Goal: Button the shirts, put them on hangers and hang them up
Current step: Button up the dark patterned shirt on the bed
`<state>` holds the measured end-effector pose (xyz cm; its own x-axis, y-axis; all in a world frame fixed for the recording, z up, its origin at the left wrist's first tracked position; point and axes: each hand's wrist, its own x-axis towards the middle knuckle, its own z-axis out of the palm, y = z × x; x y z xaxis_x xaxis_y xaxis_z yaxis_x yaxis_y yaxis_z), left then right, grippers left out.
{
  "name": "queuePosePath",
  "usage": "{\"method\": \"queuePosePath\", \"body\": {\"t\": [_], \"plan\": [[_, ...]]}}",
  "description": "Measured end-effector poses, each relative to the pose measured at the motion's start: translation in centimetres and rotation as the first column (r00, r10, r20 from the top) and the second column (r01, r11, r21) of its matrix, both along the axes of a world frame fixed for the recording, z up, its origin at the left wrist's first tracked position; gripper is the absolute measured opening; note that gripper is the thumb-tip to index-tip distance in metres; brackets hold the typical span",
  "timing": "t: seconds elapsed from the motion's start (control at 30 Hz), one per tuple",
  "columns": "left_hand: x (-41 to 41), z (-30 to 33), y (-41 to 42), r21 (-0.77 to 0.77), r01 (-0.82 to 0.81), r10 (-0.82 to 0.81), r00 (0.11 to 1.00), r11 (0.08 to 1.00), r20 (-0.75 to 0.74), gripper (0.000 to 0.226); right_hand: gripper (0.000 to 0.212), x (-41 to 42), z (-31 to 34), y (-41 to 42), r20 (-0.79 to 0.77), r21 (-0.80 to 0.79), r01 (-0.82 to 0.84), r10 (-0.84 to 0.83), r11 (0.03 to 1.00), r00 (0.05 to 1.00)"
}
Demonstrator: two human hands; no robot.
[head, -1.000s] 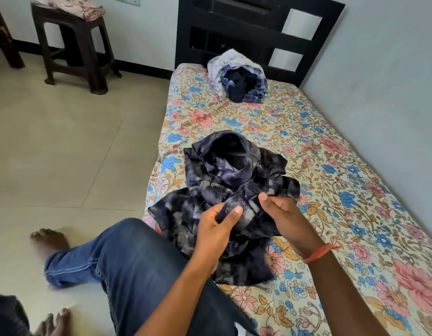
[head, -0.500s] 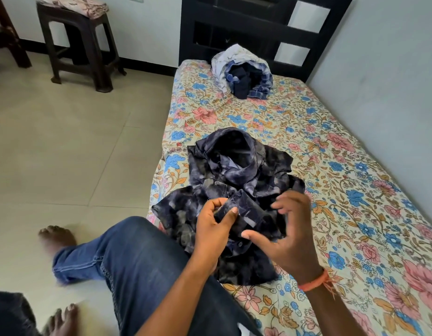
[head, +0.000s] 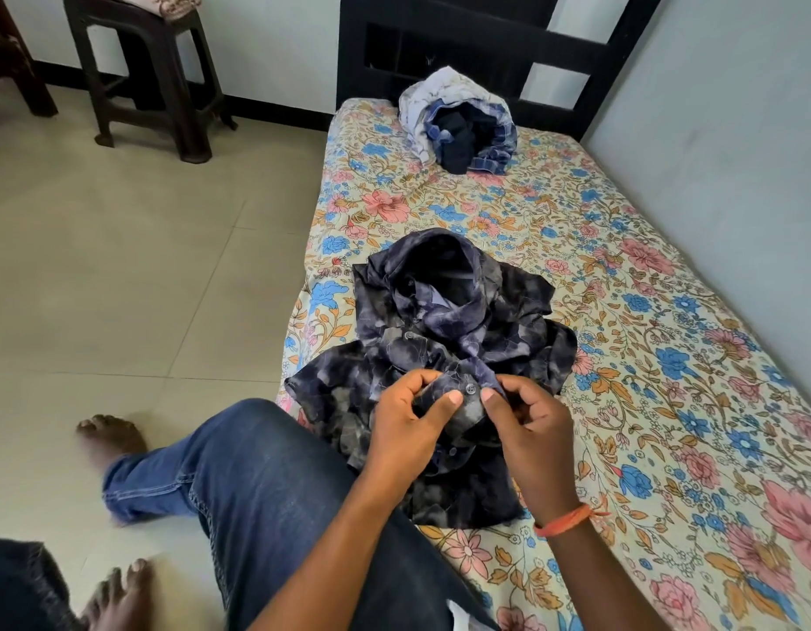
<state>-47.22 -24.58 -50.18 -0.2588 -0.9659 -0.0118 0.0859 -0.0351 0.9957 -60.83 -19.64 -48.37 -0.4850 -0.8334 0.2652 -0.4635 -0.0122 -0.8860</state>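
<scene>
Half a second ago the right hand [head: 533,430] hovered off the cloth with its fingers spread; it has since closed in and now pinches the front edge of the dark patterned shirt [head: 444,352] between thumb and curled fingers, right beside a small button [head: 471,388]. The left hand [head: 405,425] has kept its hold on the same strip of fabric, thumb on top and fingers curled beneath, so the two thumbs now sit either side of the button, almost touching it. The shirt itself has hardly shifted: it lies crumpled on the near end of the bed, collar open and pointing toward the headboard, its lower part lifted slightly into the hands. An orange wrist thread [head: 565,521] circles the right wrist. The bed is covered by a floral bedsheet [head: 667,357] in cream, blue and pink, and it stands along a pale wall on the right. Near the black headboard [head: 485,43] sits a pile of clothes [head: 460,118], white and blue, well apart from the shirt. To the left is a pale tiled floor [head: 121,266], with a dark plastic stool [head: 157,75] by the far wall. The person's leg in blue jeans [head: 267,485] crosses the bed's near edge, bare feet resting on the floor.
</scene>
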Motion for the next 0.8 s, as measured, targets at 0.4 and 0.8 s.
{"method": "queuePosePath", "body": {"t": [0.4, 0.8], "plan": [[-0.4, -0.9, 0.8, -0.614, -0.105, 0.464, 0.756, 0.782, 0.462, 0.028, 0.008, 0.7, -0.2, -0.1, 0.103, 0.012, -0.047, 0.045, 0.999, 0.994], [-0.2, 0.2, 0.7, -0.074, -0.022, 0.033, 0.989, 0.997, 0.142, 0.006, 0.017, 0.2, -0.2, 0.0, -0.069, -0.041, 0.049, -0.052, 0.998, 0.996]]}}
